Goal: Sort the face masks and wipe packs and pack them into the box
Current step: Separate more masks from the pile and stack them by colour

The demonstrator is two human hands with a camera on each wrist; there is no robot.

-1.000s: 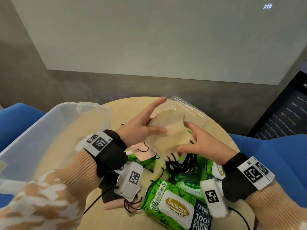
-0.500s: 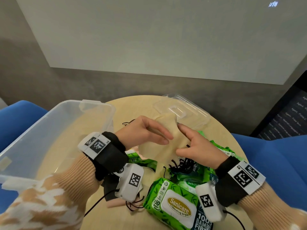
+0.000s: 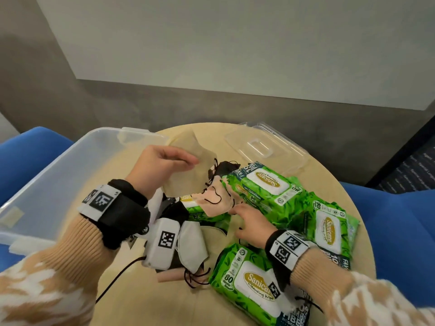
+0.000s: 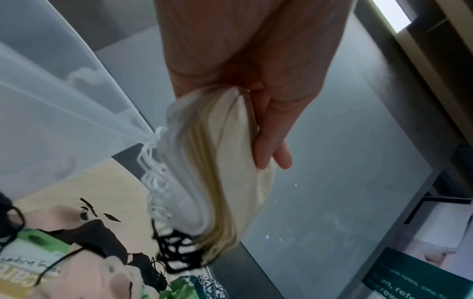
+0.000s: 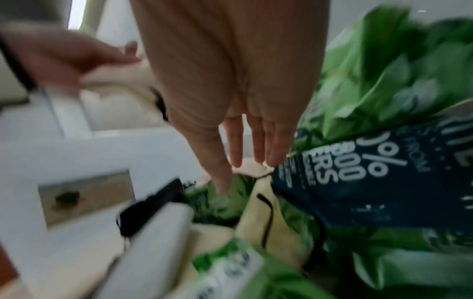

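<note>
My left hand (image 3: 164, 168) grips a stack of beige and white face masks (image 3: 188, 170) above the table, beside the clear plastic box (image 3: 58, 175); the left wrist view shows the stack (image 4: 212, 172) edge-on between thumb and fingers. My right hand (image 3: 247, 220) reaches low into the pile with straight fingers (image 5: 256, 145), holding nothing, its tips by a pink mask (image 3: 211, 201) and a beige mask (image 5: 258, 214). Several green wipe packs (image 3: 266, 184) lie around it. A white mask (image 3: 190, 243) lies near the left wrist.
The box's clear lid (image 3: 263, 147) lies at the far side of the round wooden table (image 3: 146, 300). Blue seats (image 3: 400, 231) flank the table on both sides. A grey wall stands behind.
The right hand has let go of the mask stack and dropped to the pile. The left hand has carried the stack leftward, toward the box.
</note>
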